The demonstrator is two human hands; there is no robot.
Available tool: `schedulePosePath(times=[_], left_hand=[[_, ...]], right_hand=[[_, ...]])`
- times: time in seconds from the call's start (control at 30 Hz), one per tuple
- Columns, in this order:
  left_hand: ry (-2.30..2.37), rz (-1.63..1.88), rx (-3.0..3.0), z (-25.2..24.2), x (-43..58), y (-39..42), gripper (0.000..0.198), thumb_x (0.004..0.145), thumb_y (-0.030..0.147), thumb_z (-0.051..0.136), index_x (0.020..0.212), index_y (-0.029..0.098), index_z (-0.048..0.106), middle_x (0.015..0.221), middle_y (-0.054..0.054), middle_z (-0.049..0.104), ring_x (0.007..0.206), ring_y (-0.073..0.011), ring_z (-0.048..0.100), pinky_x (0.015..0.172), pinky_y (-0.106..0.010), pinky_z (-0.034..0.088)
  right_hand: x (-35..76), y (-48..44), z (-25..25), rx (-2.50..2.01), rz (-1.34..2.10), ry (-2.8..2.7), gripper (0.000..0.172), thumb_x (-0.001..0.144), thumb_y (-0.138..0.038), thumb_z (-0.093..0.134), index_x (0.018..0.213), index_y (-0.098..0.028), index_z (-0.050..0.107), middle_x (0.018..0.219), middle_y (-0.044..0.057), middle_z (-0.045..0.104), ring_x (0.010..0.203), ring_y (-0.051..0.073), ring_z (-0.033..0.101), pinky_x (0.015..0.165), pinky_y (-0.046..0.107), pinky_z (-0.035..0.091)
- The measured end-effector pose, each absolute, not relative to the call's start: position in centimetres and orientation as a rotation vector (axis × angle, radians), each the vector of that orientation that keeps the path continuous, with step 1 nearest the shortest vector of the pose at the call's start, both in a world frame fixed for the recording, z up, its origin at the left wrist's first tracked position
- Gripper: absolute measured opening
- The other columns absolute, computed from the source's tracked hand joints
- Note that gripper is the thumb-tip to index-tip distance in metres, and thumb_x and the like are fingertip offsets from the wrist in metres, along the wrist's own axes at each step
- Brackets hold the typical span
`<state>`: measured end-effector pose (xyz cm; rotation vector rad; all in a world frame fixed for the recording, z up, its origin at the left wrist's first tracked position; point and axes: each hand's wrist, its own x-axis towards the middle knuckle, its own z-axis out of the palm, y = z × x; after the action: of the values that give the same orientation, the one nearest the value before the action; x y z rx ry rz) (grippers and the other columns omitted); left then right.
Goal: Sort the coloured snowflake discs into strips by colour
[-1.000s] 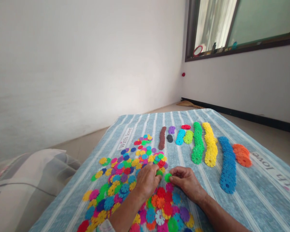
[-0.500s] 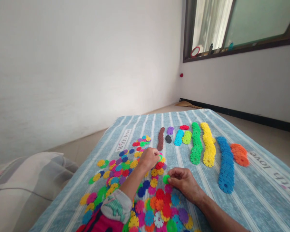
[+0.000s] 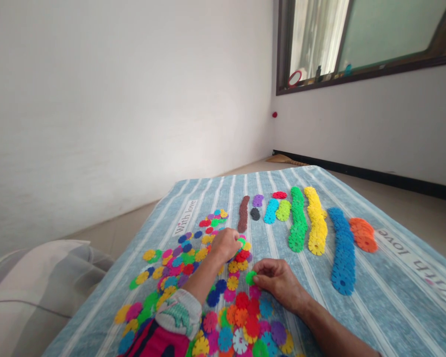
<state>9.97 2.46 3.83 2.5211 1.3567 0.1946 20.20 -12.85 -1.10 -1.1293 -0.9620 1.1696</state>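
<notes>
My left hand (image 3: 226,245) is over the far part of a loose pile of mixed plastic discs, its fingers closed on a green notched disc (image 3: 241,242). Lower and to the right, my right hand (image 3: 277,278) pinches another green notched disc (image 3: 250,277) between thumb and forefinger. Beneath and around both hands lie red discs (image 3: 251,325), yellow discs (image 3: 232,283) and dark blue discs (image 3: 213,298). Beyond the right hand, overlapping discs form a green row (image 3: 297,220), a yellow row (image 3: 317,223) and a blue row (image 3: 342,253).
A brown row (image 3: 244,213), small black (image 3: 255,214), purple (image 3: 258,200), light blue (image 3: 271,211), lime (image 3: 283,211) and red groups (image 3: 279,195) lie farther back. An orange group (image 3: 363,235) is at the right. A striped cloth (image 3: 394,287) covers the table; a draped grey-white cloth (image 3: 33,277) is at left.
The view has shifted slightly, so everything sits a little farther left. Both hands keep their green discs and have hardly moved over the table.
</notes>
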Motion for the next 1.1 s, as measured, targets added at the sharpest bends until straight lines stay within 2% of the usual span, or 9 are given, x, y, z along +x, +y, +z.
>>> schedulePosePath(times=[0.2, 0.37, 0.57, 0.77, 1.1], left_hand=[[1.325, 0.282, 2.436, 3.7, 10.1, 2.6, 0.006, 0.060, 0.015, 0.063, 0.065, 0.016, 0.065, 0.059, 0.001, 0.059, 0.059, -0.0139, 0.054, 0.053, -0.023, 0.032], [1.256, 0.356, 2.331, 4.0, 9.7, 2.4, 0.005, 0.061, 0.015, 0.062, 0.058, 0.015, 0.057, 0.051, 0.004, 0.053, 0.054, -0.0110, 0.051, 0.050, -0.020, 0.033], [1.005, 0.418, 1.756, 5.0, 8.9, -0.6, 0.014, 0.063, 0.023, 0.064, 0.065, 0.016, 0.053, 0.048, 0.004, 0.057, 0.044, -0.0092, 0.052, 0.043, -0.018, 0.032], [0.878, 0.402, 1.583, 5.0, 8.9, -2.6, 0.020, 0.060, 0.024, 0.067, 0.068, 0.015, 0.051, 0.050, 0.004, 0.057, 0.048, -0.0110, 0.058, 0.041, -0.017, 0.034], [0.808, 0.331, 1.565, 5.0, 9.0, -2.3, 0.024, 0.059, 0.025, 0.070, 0.071, 0.014, 0.053, 0.054, 0.002, 0.061, 0.051, -0.0125, 0.061, 0.044, -0.019, 0.039]], right_hand=[[20.1, -12.9, -1.1, -1.128, 1.159, -0.939, 0.018, 0.065, -0.031, 0.072, 0.065, -0.016, 0.063, 0.047, -0.007, 0.047, 0.044, 0.005, 0.034, 0.044, 0.020, 0.024], [20.0, -12.7, -0.9, -1.148, 1.099, -0.862, 0.022, 0.061, -0.035, 0.074, 0.064, -0.016, 0.065, 0.048, -0.005, 0.052, 0.045, 0.007, 0.040, 0.044, 0.020, 0.029], [20.2, -12.2, -0.9, -1.184, 0.953, -0.728, 0.022, 0.059, -0.039, 0.074, 0.067, -0.019, 0.067, 0.052, -0.003, 0.057, 0.048, 0.010, 0.047, 0.047, 0.023, 0.036], [20.5, -12.2, -0.7, -1.205, 0.908, -0.685, 0.023, 0.058, -0.039, 0.074, 0.067, -0.018, 0.068, 0.050, -0.002, 0.058, 0.047, 0.011, 0.049, 0.047, 0.024, 0.038], [20.7, -11.7, -1.0, -1.178, 0.920, -0.627, 0.041, 0.056, -0.036, 0.075, 0.090, -0.017, 0.065, 0.051, -0.004, 0.060, 0.047, 0.013, 0.053, 0.044, 0.023, 0.039]])
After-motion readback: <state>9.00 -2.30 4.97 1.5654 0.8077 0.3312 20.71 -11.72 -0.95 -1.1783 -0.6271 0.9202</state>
